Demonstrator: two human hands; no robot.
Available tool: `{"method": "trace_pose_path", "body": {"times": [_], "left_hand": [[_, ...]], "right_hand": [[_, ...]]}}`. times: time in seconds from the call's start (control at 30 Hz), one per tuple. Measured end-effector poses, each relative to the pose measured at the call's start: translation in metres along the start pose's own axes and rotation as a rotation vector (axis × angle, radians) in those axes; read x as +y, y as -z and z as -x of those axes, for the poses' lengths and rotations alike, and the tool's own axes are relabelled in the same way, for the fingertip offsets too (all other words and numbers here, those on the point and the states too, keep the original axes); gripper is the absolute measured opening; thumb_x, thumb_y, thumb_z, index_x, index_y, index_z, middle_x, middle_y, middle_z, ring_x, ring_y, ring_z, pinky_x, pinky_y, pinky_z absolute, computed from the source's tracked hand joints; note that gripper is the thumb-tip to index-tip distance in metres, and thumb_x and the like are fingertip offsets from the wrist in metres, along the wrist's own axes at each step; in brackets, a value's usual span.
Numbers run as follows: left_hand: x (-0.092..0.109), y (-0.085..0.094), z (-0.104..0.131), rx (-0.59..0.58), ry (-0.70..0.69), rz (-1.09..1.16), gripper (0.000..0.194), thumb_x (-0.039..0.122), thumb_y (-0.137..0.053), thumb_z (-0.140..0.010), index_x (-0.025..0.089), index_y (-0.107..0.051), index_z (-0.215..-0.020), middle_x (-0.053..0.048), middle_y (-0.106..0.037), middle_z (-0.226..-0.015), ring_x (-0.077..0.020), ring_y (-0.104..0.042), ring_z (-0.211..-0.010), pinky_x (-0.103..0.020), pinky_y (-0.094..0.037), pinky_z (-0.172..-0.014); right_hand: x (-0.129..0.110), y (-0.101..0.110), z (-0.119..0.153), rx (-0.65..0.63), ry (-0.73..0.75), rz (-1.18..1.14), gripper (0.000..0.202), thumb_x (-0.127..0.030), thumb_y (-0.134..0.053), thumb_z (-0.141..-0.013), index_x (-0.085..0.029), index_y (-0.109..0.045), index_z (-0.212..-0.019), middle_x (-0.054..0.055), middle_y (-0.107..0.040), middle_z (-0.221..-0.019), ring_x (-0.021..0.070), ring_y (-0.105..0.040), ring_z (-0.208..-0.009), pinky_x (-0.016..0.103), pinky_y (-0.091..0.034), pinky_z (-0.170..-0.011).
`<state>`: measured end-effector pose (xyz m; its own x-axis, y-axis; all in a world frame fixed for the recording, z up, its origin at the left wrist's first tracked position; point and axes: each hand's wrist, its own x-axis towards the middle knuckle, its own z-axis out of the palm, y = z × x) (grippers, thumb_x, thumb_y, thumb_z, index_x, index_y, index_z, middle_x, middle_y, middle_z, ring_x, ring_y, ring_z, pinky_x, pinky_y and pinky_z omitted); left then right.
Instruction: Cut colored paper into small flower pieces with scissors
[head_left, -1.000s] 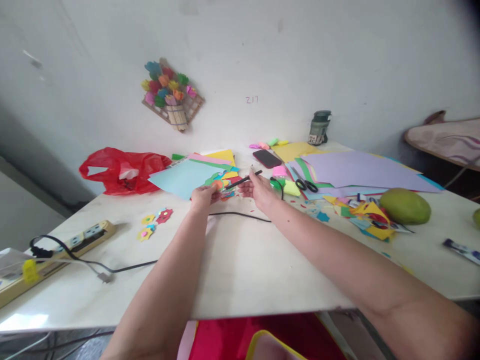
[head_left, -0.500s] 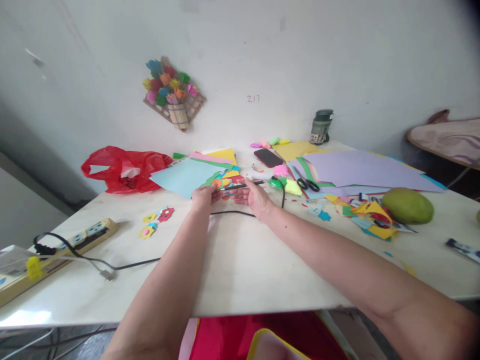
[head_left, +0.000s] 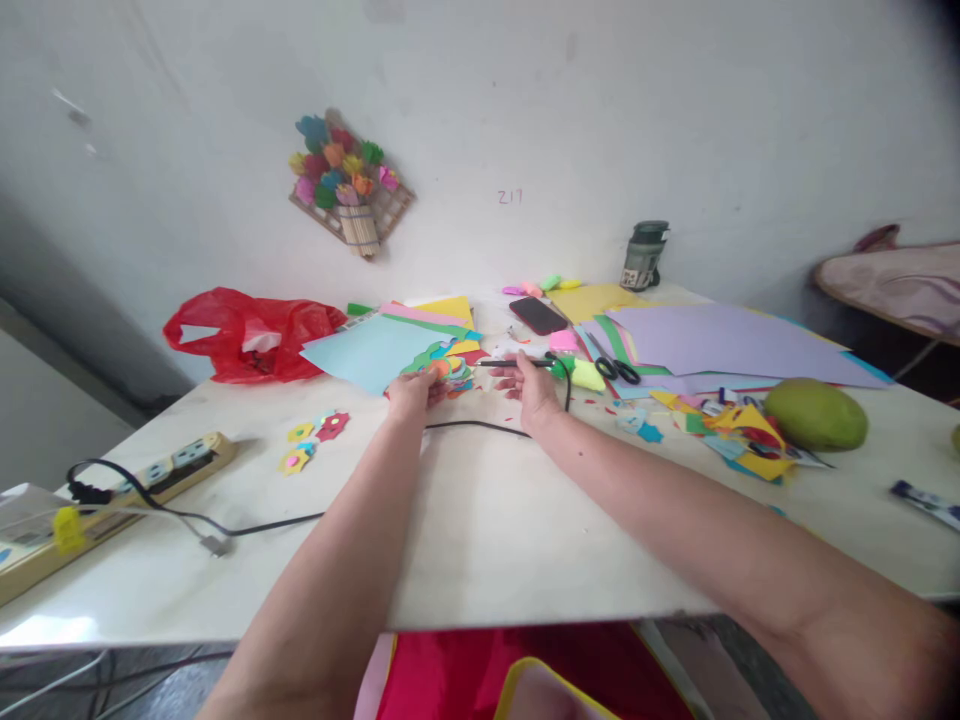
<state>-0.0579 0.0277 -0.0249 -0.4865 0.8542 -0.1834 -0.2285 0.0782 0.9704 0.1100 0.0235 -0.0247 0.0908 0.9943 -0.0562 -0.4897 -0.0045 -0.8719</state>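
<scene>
My right hand (head_left: pixel 534 392) holds a thin black tool (head_left: pixel 499 364), its cord hanging from the back end; the tip points left. My left hand (head_left: pixel 421 392) is closed at the edge of a cluster of coloured paper cutouts (head_left: pixel 454 368), and what its fingers hold, if anything, is too small to name. A light blue sheet (head_left: pixel 367 352) lies behind my left hand. Just beyond my right hand are green and yellow lumps (head_left: pixel 589 374). Several small paper flowers (head_left: pixel 332 426) rest to the left on the table.
A power strip (head_left: pixel 161 480) and a red plastic bag (head_left: pixel 255 335) are on the left. Black scissors (head_left: pixel 616 370), a phone (head_left: pixel 538 315), purple sheets (head_left: pixel 720 338), paper scraps (head_left: pixel 739 430) and a green fruit (head_left: pixel 816 413) occupy the right. A bottle (head_left: pixel 645 256) stands at the back.
My right hand has moved right with the black tool, away from my left hand. My left hand has barely moved.
</scene>
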Motion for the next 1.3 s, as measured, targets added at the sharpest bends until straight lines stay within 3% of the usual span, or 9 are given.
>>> {"method": "trace_pose_path", "body": {"times": [0.17, 0.37, 0.53, 0.67, 0.83, 0.93, 1.1, 1.2, 1.3], "left_hand": [[0.001, -0.003, 0.003, 0.049, -0.006, 0.053, 0.009, 0.011, -0.065, -0.079, 0.012, -0.057, -0.076, -0.003, -0.061, -0.055, -0.0129, -0.062, -0.049, -0.026, -0.054, -0.057], [0.004, -0.003, 0.008, 0.075, -0.023, 0.093, 0.015, 0.011, -0.066, -0.077, 0.014, -0.055, -0.068, -0.003, -0.062, -0.057, -0.0137, -0.062, -0.051, -0.028, -0.053, -0.061], [0.004, -0.003, 0.011, 0.083, -0.059, 0.136, 0.018, 0.012, -0.064, -0.079, 0.014, -0.053, -0.065, -0.001, -0.059, -0.053, -0.0111, -0.060, -0.048, -0.024, -0.052, -0.059], [0.004, -0.002, 0.012, 0.049, -0.081, 0.145, 0.018, 0.013, -0.065, -0.078, 0.014, -0.053, -0.064, 0.000, -0.059, -0.053, -0.0108, -0.060, -0.049, -0.024, -0.052, -0.060], [0.004, -0.007, 0.017, -0.088, -0.100, 0.024, 0.019, 0.019, -0.070, -0.074, 0.014, -0.056, -0.063, 0.000, -0.059, -0.052, -0.0119, -0.061, -0.051, -0.025, -0.051, -0.060], [0.004, -0.017, 0.028, -0.273, -0.133, -0.160, 0.026, 0.027, -0.078, -0.066, 0.014, -0.056, -0.062, -0.001, -0.061, -0.055, -0.0125, -0.061, -0.051, -0.021, -0.044, -0.050], [-0.003, -0.037, 0.050, -0.510, -0.116, -0.418, 0.024, 0.029, -0.077, -0.068, 0.014, -0.058, -0.062, -0.001, -0.060, -0.053, -0.0124, -0.060, -0.052, -0.020, -0.039, -0.047], [-0.010, -0.047, 0.051, -0.547, -0.126, -0.538, 0.026, 0.028, -0.076, -0.069, 0.015, -0.056, -0.058, 0.000, -0.057, -0.046, -0.0099, -0.051, -0.044, -0.020, -0.035, -0.046], [-0.015, -0.050, 0.042, -0.550, -0.094, -0.466, 0.021, 0.023, -0.074, -0.068, 0.015, -0.057, -0.058, 0.001, -0.058, -0.052, -0.0098, -0.052, -0.050, -0.022, -0.040, -0.054]], "right_hand": [[0.003, -0.005, -0.007, -0.028, 0.001, -0.073, 0.021, -0.032, -0.055, -0.090, -0.016, -0.062, -0.080, 0.002, -0.070, -0.057, 0.0099, -0.064, -0.050, 0.019, -0.048, -0.054], [0.013, -0.023, -0.021, -0.122, -0.112, -0.147, 0.026, -0.030, -0.044, -0.096, -0.018, -0.059, -0.079, 0.003, -0.071, -0.062, 0.0132, -0.068, -0.059, 0.024, -0.052, -0.064], [0.026, -0.035, -0.017, -0.150, 0.024, -0.171, 0.020, -0.032, -0.049, -0.093, -0.018, -0.059, -0.082, 0.004, -0.072, -0.067, 0.0169, -0.071, -0.071, 0.031, -0.055, -0.076], [0.029, -0.023, -0.017, -0.107, 0.060, -0.055, 0.023, -0.038, -0.053, -0.089, -0.017, -0.060, -0.082, 0.005, -0.071, -0.066, 0.0185, -0.071, -0.068, 0.033, -0.056, -0.071], [0.012, 0.007, -0.027, 0.150, 0.210, -0.033, 0.017, -0.028, -0.051, -0.089, -0.016, -0.058, -0.079, 0.000, -0.066, -0.058, 0.0129, -0.067, -0.059, 0.029, -0.056, -0.071], [0.000, 0.018, -0.032, 0.243, 0.267, -0.048, 0.018, -0.026, -0.050, -0.089, -0.015, -0.059, -0.077, 0.000, -0.065, -0.058, 0.0112, -0.065, -0.058, 0.025, -0.055, -0.067], [-0.013, 0.025, -0.035, 0.265, 0.324, -0.014, 0.007, -0.020, -0.061, -0.079, -0.016, -0.057, -0.075, -0.004, -0.063, -0.053, 0.0085, -0.059, -0.048, 0.018, -0.048, -0.049], [-0.015, 0.027, -0.035, 0.282, 0.283, 0.019, 0.004, -0.020, -0.060, -0.078, -0.017, -0.058, -0.077, -0.005, -0.061, -0.052, 0.0074, -0.054, -0.043, 0.016, -0.041, -0.039], [-0.016, 0.028, -0.034, 0.290, 0.235, 0.022, 0.004, -0.021, -0.057, -0.079, -0.017, -0.057, -0.078, -0.005, -0.061, -0.052, 0.0076, -0.052, -0.040, 0.017, -0.040, -0.037]]}}
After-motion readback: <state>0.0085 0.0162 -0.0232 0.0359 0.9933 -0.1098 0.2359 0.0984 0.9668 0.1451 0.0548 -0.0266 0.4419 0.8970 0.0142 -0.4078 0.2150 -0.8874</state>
